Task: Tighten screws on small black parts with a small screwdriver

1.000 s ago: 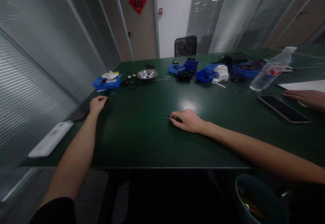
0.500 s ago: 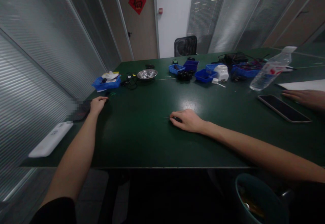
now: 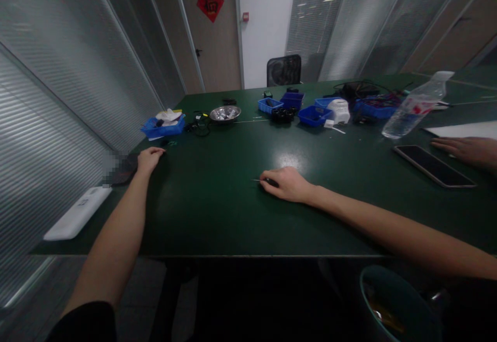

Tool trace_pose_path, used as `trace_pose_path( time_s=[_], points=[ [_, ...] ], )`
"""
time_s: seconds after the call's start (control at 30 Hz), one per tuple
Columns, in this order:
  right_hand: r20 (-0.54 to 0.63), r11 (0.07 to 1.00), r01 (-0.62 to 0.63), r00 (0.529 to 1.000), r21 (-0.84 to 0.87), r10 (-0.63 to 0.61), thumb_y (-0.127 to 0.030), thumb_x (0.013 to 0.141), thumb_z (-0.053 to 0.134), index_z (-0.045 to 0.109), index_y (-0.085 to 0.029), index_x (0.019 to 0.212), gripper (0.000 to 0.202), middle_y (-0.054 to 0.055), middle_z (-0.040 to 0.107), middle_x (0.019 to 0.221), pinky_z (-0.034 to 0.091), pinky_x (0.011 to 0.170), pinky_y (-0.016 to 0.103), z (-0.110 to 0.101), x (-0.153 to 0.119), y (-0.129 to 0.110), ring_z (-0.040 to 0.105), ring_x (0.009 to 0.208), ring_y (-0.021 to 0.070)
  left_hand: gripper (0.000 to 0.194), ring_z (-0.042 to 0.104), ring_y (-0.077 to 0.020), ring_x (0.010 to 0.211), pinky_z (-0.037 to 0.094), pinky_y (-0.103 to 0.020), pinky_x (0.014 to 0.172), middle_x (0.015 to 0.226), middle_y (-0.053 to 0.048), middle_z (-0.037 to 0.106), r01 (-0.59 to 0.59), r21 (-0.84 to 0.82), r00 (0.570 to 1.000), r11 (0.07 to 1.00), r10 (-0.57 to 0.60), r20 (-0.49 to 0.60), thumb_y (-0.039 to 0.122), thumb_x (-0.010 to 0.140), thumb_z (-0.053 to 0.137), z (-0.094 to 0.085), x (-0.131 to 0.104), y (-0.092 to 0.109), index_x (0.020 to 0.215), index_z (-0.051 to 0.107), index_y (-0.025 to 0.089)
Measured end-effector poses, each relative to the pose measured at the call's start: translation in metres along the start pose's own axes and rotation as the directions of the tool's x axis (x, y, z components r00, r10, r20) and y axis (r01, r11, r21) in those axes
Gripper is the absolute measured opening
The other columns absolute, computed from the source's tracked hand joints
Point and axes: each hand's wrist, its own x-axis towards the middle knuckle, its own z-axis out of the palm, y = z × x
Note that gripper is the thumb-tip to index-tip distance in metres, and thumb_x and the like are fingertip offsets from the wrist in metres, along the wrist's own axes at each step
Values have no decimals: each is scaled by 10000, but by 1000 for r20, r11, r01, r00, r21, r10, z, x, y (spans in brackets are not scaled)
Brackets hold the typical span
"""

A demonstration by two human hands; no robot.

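Note:
On the green table [image 3: 209, 197], my right hand [image 3: 289, 183] is closed around a small dark-handled tool [image 3: 272, 182], whose thin metal tip points left. My left hand [image 3: 149, 160] rests near the table's left side with its fingers close together; whether they pinch anything is too small to tell. Just beyond it lie small green pieces [image 3: 172, 143] and a blue basket [image 3: 165, 128] with white and yellow items. A dark object [image 3: 126, 168], partly blurred out, is left of that hand.
A metal bowl [image 3: 225, 115], blue trays [image 3: 313, 116] and cables stand farther back. At right are a tilted clear bottle [image 3: 417, 105], a phone [image 3: 434, 166] and another person's hand [image 3: 466, 150]. A white box [image 3: 79, 212] lies front left; a bin [image 3: 396, 300] is below the edge.
The other person's hand at the right has shifted slightly. Both of my hands look the same as before.

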Motion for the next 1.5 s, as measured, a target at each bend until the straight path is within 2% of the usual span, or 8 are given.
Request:
trace_pose_path(
  time_s=[0.27, 0.43, 0.57, 0.73, 0.87, 1.1, 1.27, 1.5],
  points=[
    [17, 1000, -4, 1000, 7, 4, -394, 1067, 490, 696, -209, 1122, 282, 45, 760, 936, 373, 674, 294, -2, 0, -1, 635, 712, 163, 246, 723, -246, 937, 536, -330, 941, 980, -77, 788, 34, -28, 998, 999, -36, -48, 311, 768, 781, 1, 0, -4, 981, 786, 187],
    [18, 1000, 1, 1000, 11, -1, -383, 1068, 491, 695, -203, 1126, 278, 44, 757, 939, 381, 679, 289, -1, 0, -1, 634, 711, 162, 226, 708, -234, 838, 537, -322, 885, 891, -74, 766, -80, 76, 993, 994, 87, -86, 379, 830, 769, -4, -11, 5, 939, 768, 181],
    [19, 1000, 0, 1000, 19, -1, -381, 1067, 496, 698, -207, 1127, 274, 46, 759, 941, 385, 683, 288, -2, 0, -1, 638, 713, 162, 190, 712, -251, 854, 532, -327, 874, 876, -81, 762, -171, 171, 979, 970, 187, -82, 384, 874, 732, -6, -19, 12, 904, 761, 199],
    [21, 1000, -3, 1000, 14, 2, -383, 1070, 492, 698, -200, 1135, 283, 46, 757, 932, 384, 676, 289, -3, 1, -2, 630, 698, 158, 151, 725, -294, 922, 528, -347, 918, 923, -98, 784, -195, 271, 976, 942, 214, -41, 328, 849, 731, -7, -19, 17, 904, 784, 199],
    [17, 1000, 1, 1000, 9, -1, -391, 1074, 481, 698, -202, 1140, 295, 44, 755, 929, 379, 672, 285, -1, 0, -1, 629, 698, 155, 242, 730, -308, 1000, 523, -344, 956, 1006, -120, 798, -211, 315, 973, 925, 231, -26, 330, 862, 697, -7, -20, 19, 1004, 819, 177],
    [6, 1000, 0, 1000, -3, 0, -389, 1059, 504, 693, -211, 1123, 268, 42, 760, 932, 369, 670, 294, 2, 1, 1, 634, 700, 162, 371, 729, -279, 1007, 513, -332, 1002, 1057, -120, 802, -185, 335, 980, 924, 199, -9, 347, 938, 595, -8, -26, 22, 1164, 817, 155],
    [2, 1000, -2, 1000, 16, 2, -382, 1060, 504, 697, -212, 1115, 263, 40, 758, 937, 367, 665, 290, 1, 1, 0, 623, 684, 155, 370, 715, -281, 995, 500, -353, 1038, 1027, -124, 794, -162, 331, 984, 930, 179, -22, 315, 954, 575, -11, -29, 25, 1180, 805, 134],
    [-7, 1000, 5, 1000, 14, -5, -390, 1068, 493, 698, -201, 1115, 282, 44, 754, 920, 366, 662, 284, 0, 1, 0, 615, 682, 150, 322, 706, -264, 954, 517, -361, 990, 1092, -119, 768, -209, 320, 975, 924, 222, -4, 272, 918, 610, -11, -31, 27, 1151, 789, 139]
  ],
)
